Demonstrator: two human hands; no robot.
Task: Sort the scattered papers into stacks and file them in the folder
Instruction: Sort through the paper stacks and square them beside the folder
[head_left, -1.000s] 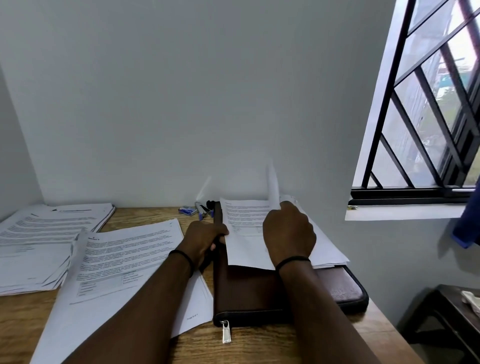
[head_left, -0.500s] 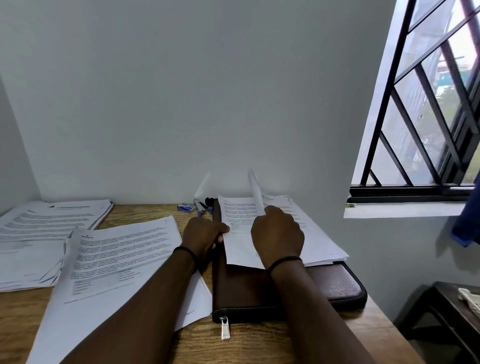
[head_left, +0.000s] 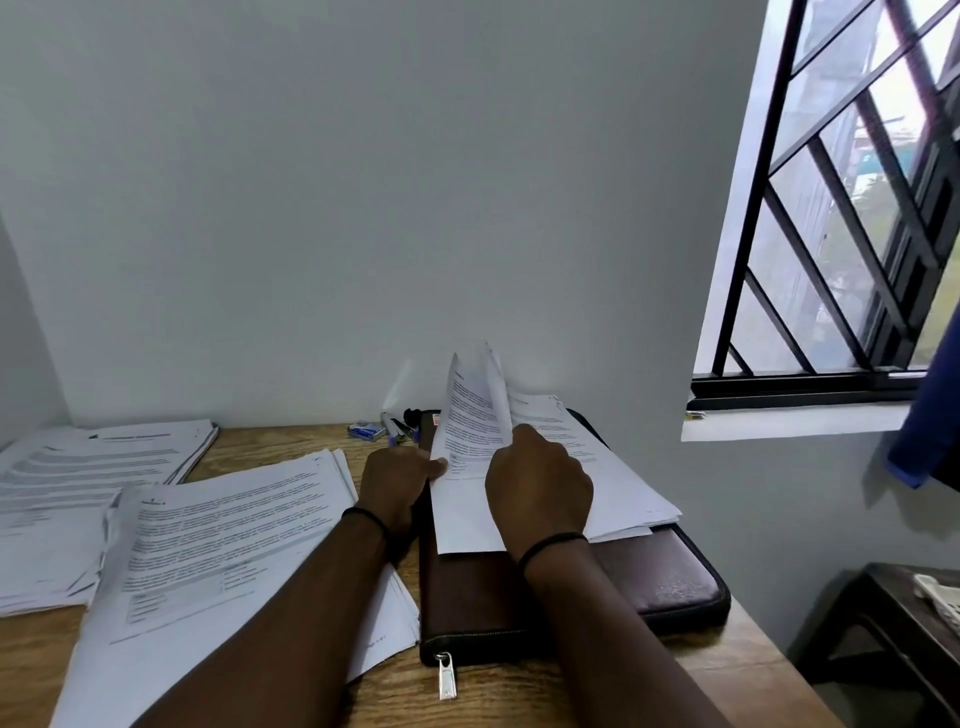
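Observation:
A dark brown zip folder lies on the wooden desk with a stack of printed papers on top of it. My right hand grips the top sheet of that stack and lifts its far end up and leftward, so the sheet stands curled. My left hand pinches the left edge of the same sheet beside the folder's spine. A second pile of papers lies left of the folder under my left forearm. A third pile sits at the desk's far left.
Pens and a small blue box lie against the wall behind the folder. A barred window with a white sill is at the right. A dark side table stands low beyond the desk's right edge. Blue cloth hangs by the window.
My right hand has peeled the top sheet further up and over to the left, so its printed face now shows. My left hand stays at the sheet's left edge.

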